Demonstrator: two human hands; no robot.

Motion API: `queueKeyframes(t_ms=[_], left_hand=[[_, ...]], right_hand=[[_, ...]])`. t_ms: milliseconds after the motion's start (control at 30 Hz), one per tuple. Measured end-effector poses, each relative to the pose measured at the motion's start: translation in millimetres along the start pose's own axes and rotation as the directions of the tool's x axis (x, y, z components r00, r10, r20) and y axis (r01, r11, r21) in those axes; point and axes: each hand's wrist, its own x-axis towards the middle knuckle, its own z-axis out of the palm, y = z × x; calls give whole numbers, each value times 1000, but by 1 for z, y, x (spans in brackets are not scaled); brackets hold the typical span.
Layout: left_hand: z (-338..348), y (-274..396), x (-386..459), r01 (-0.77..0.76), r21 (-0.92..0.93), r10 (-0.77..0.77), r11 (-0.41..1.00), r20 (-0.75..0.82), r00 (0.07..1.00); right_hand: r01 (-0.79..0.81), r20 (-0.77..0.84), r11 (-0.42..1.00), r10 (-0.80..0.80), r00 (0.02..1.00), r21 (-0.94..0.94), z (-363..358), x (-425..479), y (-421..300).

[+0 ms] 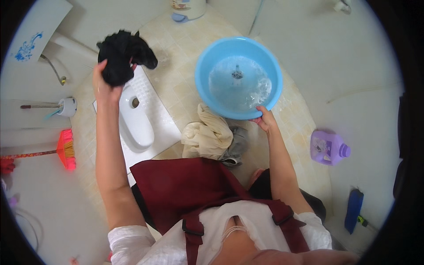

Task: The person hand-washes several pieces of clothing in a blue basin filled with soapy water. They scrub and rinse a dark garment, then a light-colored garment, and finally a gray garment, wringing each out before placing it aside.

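A bunched black cloth (121, 54) is gripped in my left hand (107, 79), raised over the far end of a white squat toilet (137, 132). My right hand (264, 120) grips the near rim of a light blue plastic basin (202, 89), thumb on top and fingers beneath. Sudsy water (233, 89) covers the basin's bottom. Just in front of the basin, a cream garment (207, 139) lies heaped on the tiled floor, with a grey garment (236, 144) beside it. The grey one is partly hidden by the cream one.
To the right stands a purple detergent bottle (326, 148); a blue-headed brush or mop (353, 212) is behind it. An orange-red broom (65, 150) and a toilet-brush holder (68, 107) are at the left wall. A patterned bin (190, 8) stands at the far wall.
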Motion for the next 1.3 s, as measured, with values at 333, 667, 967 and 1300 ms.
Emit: queueKeyframes(t_ms=[333, 667, 967, 1300], left_hand=[[-133, 68, -37, -356, -23, 337, 934, -271, 902], [-209, 100, -61, -533, 18, 436, 846, -599, 672], [-247, 115, -69, -649, 302, 628, 698, -695, 351], [-227, 107, -77, -575, 461, 532, 676, -845, -52]], right_hand=[[104, 138, 962, -71, 988, -254, 147, 60, -9], [461, 277, 440, -421, 864, -771, 343, 58, 72], [719, 643, 158, -349, 682, -677, 385, -15, 120], [881, 664, -321, -748, -11, -348, 375, 21, 16]])
